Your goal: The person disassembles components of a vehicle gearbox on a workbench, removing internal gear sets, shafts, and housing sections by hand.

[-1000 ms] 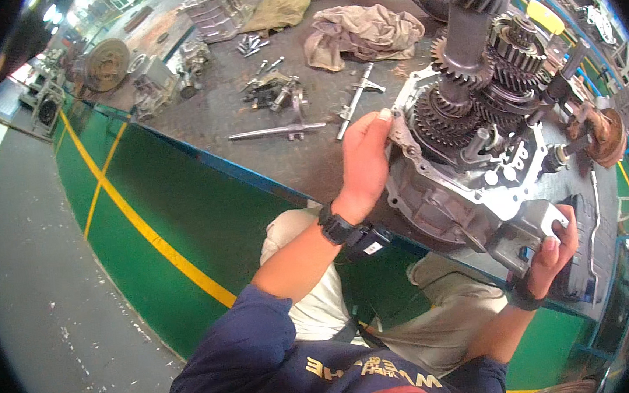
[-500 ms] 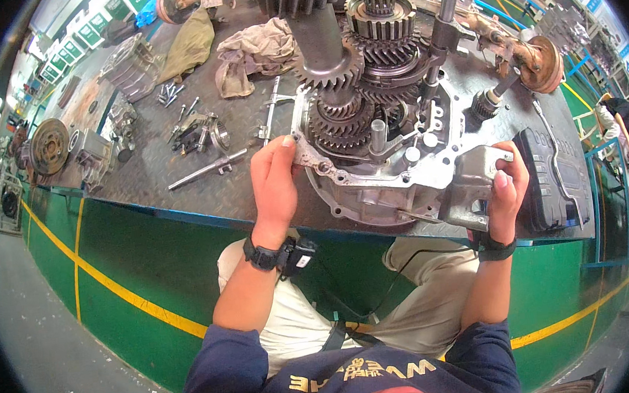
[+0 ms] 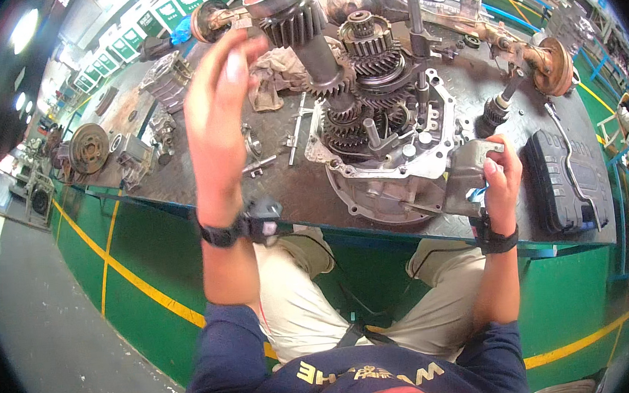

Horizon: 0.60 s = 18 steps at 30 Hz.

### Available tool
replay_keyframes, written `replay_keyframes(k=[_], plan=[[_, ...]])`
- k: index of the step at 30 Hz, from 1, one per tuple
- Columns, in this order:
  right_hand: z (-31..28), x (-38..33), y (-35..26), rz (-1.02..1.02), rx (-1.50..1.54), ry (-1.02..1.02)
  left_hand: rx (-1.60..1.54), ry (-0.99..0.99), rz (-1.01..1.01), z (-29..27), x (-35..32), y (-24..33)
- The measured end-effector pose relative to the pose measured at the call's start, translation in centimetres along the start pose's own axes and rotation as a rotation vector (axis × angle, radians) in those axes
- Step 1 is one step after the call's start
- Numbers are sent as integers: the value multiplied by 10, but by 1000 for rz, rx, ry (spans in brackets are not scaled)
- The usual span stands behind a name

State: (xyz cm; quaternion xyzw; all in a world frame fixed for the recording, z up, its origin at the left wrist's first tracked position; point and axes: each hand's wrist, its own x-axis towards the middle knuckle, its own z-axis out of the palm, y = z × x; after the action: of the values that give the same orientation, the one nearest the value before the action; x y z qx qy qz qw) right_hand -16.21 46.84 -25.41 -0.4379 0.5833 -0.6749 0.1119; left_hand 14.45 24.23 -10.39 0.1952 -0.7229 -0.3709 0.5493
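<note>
The dark surface (image 3: 303,197), above green floor (image 3: 160,256), carries a black case (image 3: 551,196) at its near right corner. The gear housing (image 3: 373,195) stands by the near edge; the right grip (image 3: 503,178) clasps the grey bracket (image 3: 466,172) against it. The left grip (image 3: 216,123) has left the rim, raised, fingers loosely extended.

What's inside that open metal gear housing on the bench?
Inside the metal housing stand a long toothed shaft and, right of it, a gear stack, both rising above the rim. Their lower ends and the housing floor can't be seen; gears and near rim cover them.
</note>
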Motion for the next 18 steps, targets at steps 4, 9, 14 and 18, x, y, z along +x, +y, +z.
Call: replay_keyframes(k=[4, 9, 14, 18], plan=[[1, 0, -3, 21, 61, -19, -52, -199, -47, 7, 50, 31], [3, -2, -7, 33, 57, -45, -230, -247, -101, 6, 57, 17], [6, 1, -11, 27, 95, -49, -341, -319, 20, 24, 61, 4], [7, 2, -8, 27, 102, -57, -290, -151, 70, 37, 57, -4]])
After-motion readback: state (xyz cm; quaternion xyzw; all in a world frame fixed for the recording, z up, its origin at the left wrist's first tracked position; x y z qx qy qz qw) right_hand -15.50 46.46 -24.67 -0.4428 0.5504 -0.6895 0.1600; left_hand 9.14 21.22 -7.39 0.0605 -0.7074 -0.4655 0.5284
